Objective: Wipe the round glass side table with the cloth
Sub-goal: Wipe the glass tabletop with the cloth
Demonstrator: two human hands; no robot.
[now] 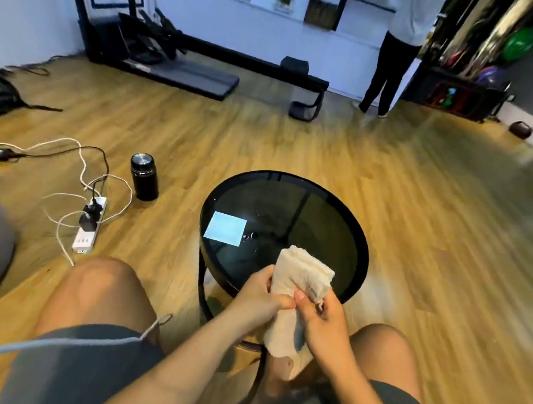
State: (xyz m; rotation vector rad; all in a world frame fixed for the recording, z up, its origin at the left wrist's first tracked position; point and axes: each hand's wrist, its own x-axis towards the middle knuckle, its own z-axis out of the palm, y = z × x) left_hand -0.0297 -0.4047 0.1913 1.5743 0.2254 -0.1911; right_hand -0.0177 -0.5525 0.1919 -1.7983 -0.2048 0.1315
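The round glass side table (320, 211) has a dark top in a black rim and stands on the wood floor just ahead of my knees. Small water drops and a bright square reflection show on its left part. A folded cream cloth (301, 274) is held over the near edge of the table. My left hand (260, 297) grips its left side and my right hand (323, 325) pinches its right edge. The cloth's lower end hangs down between my hands.
A black flask (144, 177) stands on the floor to the left of the table. A white power strip (88, 226) with tangled cables lies further left. A black bench (302, 89) and a standing person (393, 54) are at the back.
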